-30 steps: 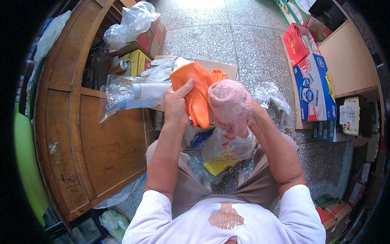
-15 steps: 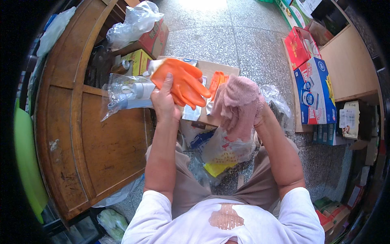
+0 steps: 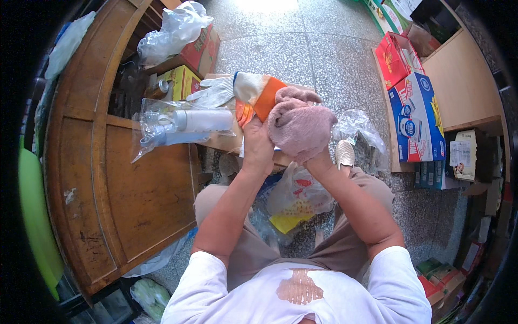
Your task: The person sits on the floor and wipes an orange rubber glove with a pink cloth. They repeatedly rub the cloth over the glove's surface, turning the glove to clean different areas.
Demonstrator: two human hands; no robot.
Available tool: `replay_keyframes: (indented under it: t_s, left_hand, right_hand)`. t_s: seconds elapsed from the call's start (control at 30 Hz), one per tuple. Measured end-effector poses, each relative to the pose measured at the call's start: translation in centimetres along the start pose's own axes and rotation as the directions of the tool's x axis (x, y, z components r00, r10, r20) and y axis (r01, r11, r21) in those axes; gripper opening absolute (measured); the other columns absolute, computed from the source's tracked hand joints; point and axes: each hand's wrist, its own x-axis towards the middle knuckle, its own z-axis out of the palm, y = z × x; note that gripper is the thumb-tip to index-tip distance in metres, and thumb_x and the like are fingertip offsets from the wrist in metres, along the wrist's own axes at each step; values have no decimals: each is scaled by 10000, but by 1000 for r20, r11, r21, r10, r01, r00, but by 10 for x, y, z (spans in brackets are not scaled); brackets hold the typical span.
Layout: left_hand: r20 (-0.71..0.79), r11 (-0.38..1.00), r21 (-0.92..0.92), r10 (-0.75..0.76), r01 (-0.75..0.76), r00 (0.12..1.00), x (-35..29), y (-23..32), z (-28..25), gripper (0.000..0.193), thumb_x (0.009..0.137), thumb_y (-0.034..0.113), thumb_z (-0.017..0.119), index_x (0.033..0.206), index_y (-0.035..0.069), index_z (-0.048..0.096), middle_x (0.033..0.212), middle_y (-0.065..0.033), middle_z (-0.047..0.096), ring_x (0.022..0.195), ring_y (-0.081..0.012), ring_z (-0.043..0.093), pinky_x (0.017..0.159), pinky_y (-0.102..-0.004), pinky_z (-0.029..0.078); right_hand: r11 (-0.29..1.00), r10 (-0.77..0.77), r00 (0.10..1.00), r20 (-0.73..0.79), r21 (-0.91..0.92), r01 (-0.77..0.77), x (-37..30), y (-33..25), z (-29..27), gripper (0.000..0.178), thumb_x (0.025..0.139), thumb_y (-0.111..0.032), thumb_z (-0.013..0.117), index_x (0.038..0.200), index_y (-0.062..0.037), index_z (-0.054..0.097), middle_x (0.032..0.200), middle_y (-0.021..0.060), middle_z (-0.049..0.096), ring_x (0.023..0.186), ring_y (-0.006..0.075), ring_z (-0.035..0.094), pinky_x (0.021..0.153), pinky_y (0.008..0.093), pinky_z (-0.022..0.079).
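My left hand (image 3: 258, 141) is closed on an orange rubber glove (image 3: 268, 97), whose pale cuff (image 3: 250, 88) points up and to the left. Against the glove's right side, my right hand (image 3: 317, 161) presses a bunched pink cloth (image 3: 303, 129). That cloth hides most of the right hand's fingers and part of the glove. More orange rubber (image 3: 243, 112) shows just above my left hand; whether it belongs to the same glove I cannot tell. A white knit glove (image 3: 215, 92) lies beyond, to the left, over a cardboard box (image 3: 218, 141).
A clear bag with a white bottle (image 3: 202, 120) sits left of my hands, by the wooden cabinet (image 3: 145, 186). Between my legs hangs a printed plastic bag (image 3: 299, 194). Crumpled clear plastic (image 3: 359, 127) lies right. A blue-and-white carton (image 3: 414, 119) stands farther right.
My hands have come together. The orange glove has turned so its cuff points up-left, and the cloth now rests against it. The white glove shows at the left.
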Motion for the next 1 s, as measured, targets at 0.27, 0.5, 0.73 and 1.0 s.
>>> replay_keyframes:
  t_s: [0.27, 0.5, 0.73, 1.0]
  left_hand:
    - [-43, 983, -167, 72, -78, 996, 11, 33, -8, 332, 992, 197, 529, 1265, 9, 518, 1124, -80, 635, 956, -182, 633, 858, -323, 517]
    - [2, 928, -366, 79, -73, 997, 28, 54, -54, 394, 998, 212, 492, 1342, 25, 439, 1352, -127, 530, 1223, -269, 537, 1036, -458, 440]
    - [-66, 918, -395, -71, 39, 995, 31, 25, -58, 399, 992, 206, 499, 1360, 73, 420, 1331, -123, 532, 1204, -278, 538, 991, -466, 468]
    - [-238, 849, -507, -303, 149, 923, 30, -63, -56, 410, 946, 20, 465, 1353, 48, 423, 1355, -131, 506, 1228, -305, 522, 1050, -517, 444]
  right_hand:
    - [994, -105, 994, -14, -23, 105, 15, -37, -24, 462, 773, -254, 667, 1192, -71, 600, 1246, 138, 532, 1084, 329, 553, 930, 448, 432]
    - [974, 47, 981, 187, 208, -86, 33, 10, -62, 301, 837, -189, 644, 1111, -67, 628, 1156, 164, 606, 971, 284, 629, 818, 419, 517]
    - [-333, 379, 866, 326, 921, -202, 48, 39, -111, 238, 874, -173, 653, 1038, -8, 603, 932, 139, 643, 775, 226, 656, 662, 374, 602]
    - [-419, 322, 828, 459, 853, -310, 46, 33, -127, 280, 866, -219, 655, 1036, -4, 596, 927, 159, 650, 752, 256, 672, 632, 401, 614]
